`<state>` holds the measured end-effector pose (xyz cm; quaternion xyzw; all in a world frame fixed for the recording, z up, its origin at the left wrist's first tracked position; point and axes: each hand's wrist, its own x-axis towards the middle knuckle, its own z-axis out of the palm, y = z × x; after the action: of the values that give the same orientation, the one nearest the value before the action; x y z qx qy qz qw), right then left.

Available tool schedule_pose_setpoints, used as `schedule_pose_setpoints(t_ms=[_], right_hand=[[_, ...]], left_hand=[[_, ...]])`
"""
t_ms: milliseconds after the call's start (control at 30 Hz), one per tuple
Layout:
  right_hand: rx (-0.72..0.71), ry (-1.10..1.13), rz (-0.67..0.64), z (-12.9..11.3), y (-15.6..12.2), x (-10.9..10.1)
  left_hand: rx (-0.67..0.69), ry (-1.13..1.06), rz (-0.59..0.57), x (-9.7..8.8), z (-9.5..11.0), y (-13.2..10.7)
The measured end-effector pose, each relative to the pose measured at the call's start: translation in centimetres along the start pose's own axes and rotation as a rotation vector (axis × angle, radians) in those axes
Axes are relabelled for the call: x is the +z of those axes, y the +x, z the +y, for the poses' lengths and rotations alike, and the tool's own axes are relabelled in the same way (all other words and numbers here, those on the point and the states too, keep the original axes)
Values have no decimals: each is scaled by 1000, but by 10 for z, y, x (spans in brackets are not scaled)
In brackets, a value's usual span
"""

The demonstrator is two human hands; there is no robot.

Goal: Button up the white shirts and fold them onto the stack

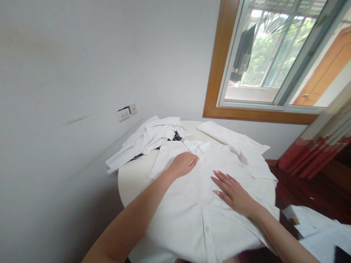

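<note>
A white buttoned shirt (197, 215) lies spread front-up over a round white table (130, 179). My left hand (184, 163) rests on the shirt's upper chest just below the collar, fingers together and curved flat against the cloth. My right hand (233, 191) lies flat on the shirt's right side, fingers stretched out and slightly apart, pointing left. Neither hand grips anything.
A heap of crumpled white garments (148, 140) with a dark striped piece lies at the table's far left. A folded white cloth (227, 136) sits at the far edge. A wall socket (126, 112), a wood-framed window (263, 62) and a red curtain (315, 153) surround the table.
</note>
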<state>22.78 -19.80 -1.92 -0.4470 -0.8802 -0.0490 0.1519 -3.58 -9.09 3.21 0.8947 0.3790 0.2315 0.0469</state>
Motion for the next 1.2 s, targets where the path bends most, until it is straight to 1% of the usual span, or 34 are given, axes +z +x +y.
schedule_pose_setpoints(t_ms=[67, 133, 167, 233, 300, 367, 433, 500, 567, 633, 667, 733, 800, 833, 900, 967, 1033, 1100, 1200], right_hand=[[14, -15, -20, -5, -1, -3], [34, -27, -43, -9, 0, -6], [42, -29, -51, -10, 0, -6], [44, -24, -58, -11, 0, -7], [37, -13, -58, -11, -1, -7], [28, -8, -65, -12, -4, -8], [20, -9, -74, -14, -7, -10], [11, -13, -78, -16, -10, -12], [2, -16, -76, -18, -12, -13], [-3, -20, -82, -18, -14, -14], [-2, -21, -86, -18, -14, -15], [0, -18, -95, -17, -13, -16], [0, -8, -115, -14, -11, -18], [2, -3, -128, -13, -9, -19], [14, 1, -151, -9, -2, -19], [35, -7, -155, -4, 11, -14], [64, -20, -140, 5, 29, -5], [111, -33, -115, 17, 53, 7], [226, -42, -125, 37, 90, 23]], left_hand=[[-131, 161, 36, 6, -34, -3], [-272, 281, 24, 15, -61, -8], [-316, 311, -4, 20, -71, -11], [-368, 345, -51, 27, -81, -18], [-378, 363, -81, 31, -82, -24], [-381, 376, -108, 31, -79, -31], [-391, 382, -144, 28, -75, -36], [-411, 381, -199, 20, -70, -37], [-436, 382, -268, 8, -61, -29], [-457, 413, -322, -2, -49, -12], [-456, 439, -324, -5, -42, -2], [-411, 478, -250, -4, -30, 17], [-348, 471, -118, 8, -25, 30], [-326, 455, -49, 17, -27, 33], [-307, 419, 62, 35, -36, 33], [-291, 383, 104, 50, -49, 30], [-282, 355, 103, 58, -61, 26], [-284, 343, 102, 59, -66, 24], [-291, 358, 120, 54, -62, 23]])
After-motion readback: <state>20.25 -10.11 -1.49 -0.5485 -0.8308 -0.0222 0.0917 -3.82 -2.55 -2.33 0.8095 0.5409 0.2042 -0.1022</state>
